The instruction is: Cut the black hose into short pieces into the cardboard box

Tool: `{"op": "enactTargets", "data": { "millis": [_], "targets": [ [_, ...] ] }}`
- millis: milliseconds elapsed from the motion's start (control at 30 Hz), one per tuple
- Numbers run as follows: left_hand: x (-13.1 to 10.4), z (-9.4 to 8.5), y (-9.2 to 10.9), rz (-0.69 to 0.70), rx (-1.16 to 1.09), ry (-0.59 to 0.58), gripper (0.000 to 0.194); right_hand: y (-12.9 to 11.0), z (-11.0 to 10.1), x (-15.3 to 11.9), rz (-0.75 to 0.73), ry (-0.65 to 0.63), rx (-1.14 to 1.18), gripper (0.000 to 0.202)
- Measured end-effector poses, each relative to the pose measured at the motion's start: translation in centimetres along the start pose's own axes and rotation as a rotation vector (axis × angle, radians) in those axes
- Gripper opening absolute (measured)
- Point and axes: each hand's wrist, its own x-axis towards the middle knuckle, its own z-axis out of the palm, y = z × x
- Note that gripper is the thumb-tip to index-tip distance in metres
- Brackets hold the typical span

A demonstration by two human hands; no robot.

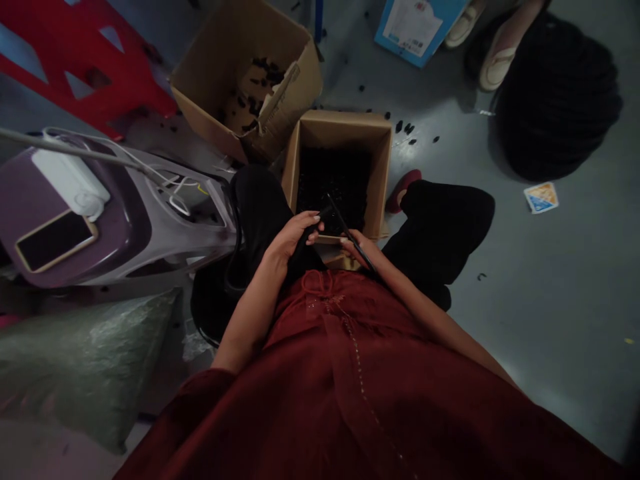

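Note:
My left hand (293, 235) is closed on a small black piece (326, 215), held over the near edge of an open cardboard box (384, 173). Many small black parts (333, 177) lie inside that box, too dark to tell apart. In my right hand (356, 245) is a long thin black tool (340, 212), slanting up to the left. Its tip reaches close to the black piece, and its rear end lies back over the wrist. Whether tip and piece touch, I cannot tell.
Another cardboard box (205, 110) with scattered black bits stands behind, on the left. A purple stool (120, 230) carries a phone (55, 240) and a white device (73, 180). Near a co-worker's shoes (497, 67) are a blue box (420, 30) and a round black cushion-like thing (557, 100).

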Motion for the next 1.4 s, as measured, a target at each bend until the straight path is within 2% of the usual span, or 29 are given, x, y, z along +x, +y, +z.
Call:
{"op": "enactTargets", "data": {
  "millis": [100, 333, 633, 1000, 1267, 1400],
  "targets": [
    [-0.1, -0.5, 0.1, 0.052, -0.059, -0.015, 0.019, -0.6, -0.4, -1.1, -0.036, -0.011, -0.144, 0.054],
    [-0.2, -0.6, 0.3, 0.064, -0.09, -0.028, 0.02, -1.6, -0.6, -2.4, -0.131, 0.012, -0.313, 0.051],
    [0.0, -0.4, 0.0, 0.039, -0.089, -0.085, 0.019, -2.9, -0.4, -1.8, -0.14, -0.01, -0.255, 0.055],
    [-0.1, 0.0, 0.1, -0.008, -0.017, -0.114, 0.019, -1.9, -0.2, -0.3, -0.227, -0.054, -0.156, 0.059],
    [0.1, 0.1, 0.1, -0.028, -0.009, -0.096, 0.01, -2.9, -0.1, -1.0, -0.127, 0.019, -0.189, 0.041],
    [0.4, 0.2, -0.1, -0.035, -0.018, -0.077, 0.007, -3.0, 0.0, -1.1, -0.117, 0.03, -0.217, 0.041]
  ]
}}
